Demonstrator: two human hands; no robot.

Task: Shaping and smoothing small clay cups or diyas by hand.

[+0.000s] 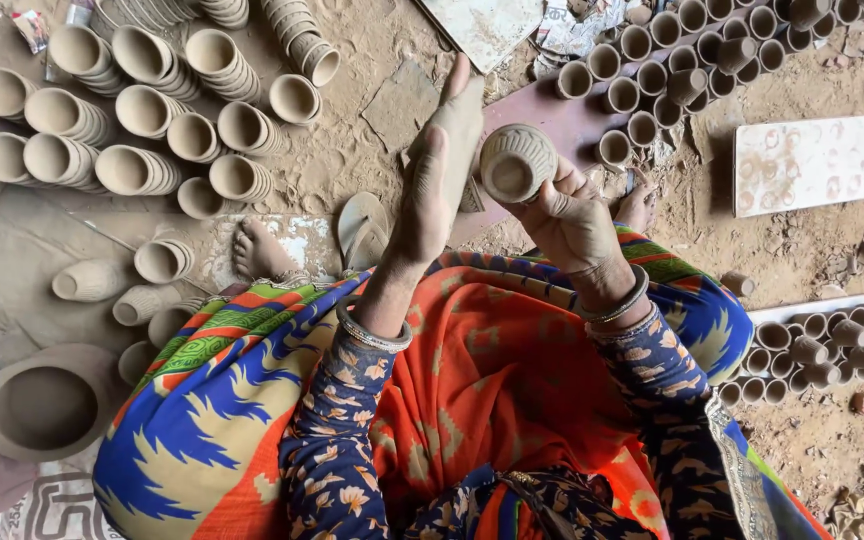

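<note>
Head view: seated person on sandy ground, seen from above. Right hand (567,215) has its fingers (552,185) closed around a small unfired clay cup (517,160), mouth turned toward the camera, held above the lap. Left hand (442,165) is flat and open, fingers extended, gripping nothing, just beside the cup; contact cannot be told. Stacked clay cups (142,110) lie to the left on the ground; upright cups fill a reddish board (552,115) ahead, and more stand on a board at right (832,345). Risk, as a judgement: the soft wall may dent or go out of round if the holding fingers squeeze too hard or the flat palm strikes unevenly; a loose grip could drop the cup onto the ground.
</note>
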